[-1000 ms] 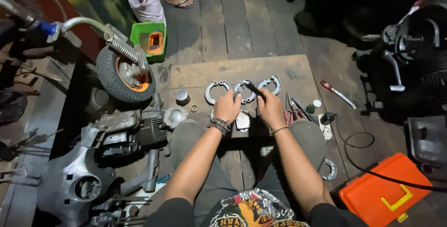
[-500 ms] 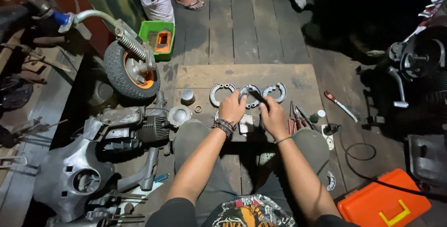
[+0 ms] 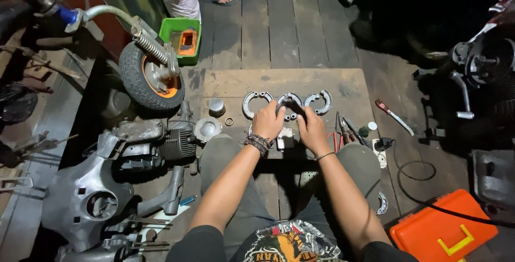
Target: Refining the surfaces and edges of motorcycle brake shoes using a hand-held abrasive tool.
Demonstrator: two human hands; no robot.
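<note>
Both hands on the middle brake shoes, on the board.

Our left hand [image 3: 269, 121] & right hand [image 3: 313, 129] pinch the middle brake shoe pair [image 3: 290, 103], w/ fingers curled on it. It lies on the cardboard sheet [image 3: 236, 85], btwn two more pairs [image 3: 256, 102]; pliers [image 3: 339, 133] just right, scooter wheel [image 3: 149, 77] far left.

Brake shoes: curved grey metal brake shoes [image 3: 290, 103], dull, lightly shiny at the edges.
Board: flat brown wooden board [image 3: 236, 84], matt, scuffed.
Floor: dark wooden plank floor [image 3: 279, 26], rough-grained.
Case: orange plastic case [image 3: 442, 230], smooth, slightly glossy.
Tyre: black rubber tyre [image 3: 134, 77], matt, treaded.
Wristband: dark beaded wristband [image 3: 258, 143], matt.
</note>
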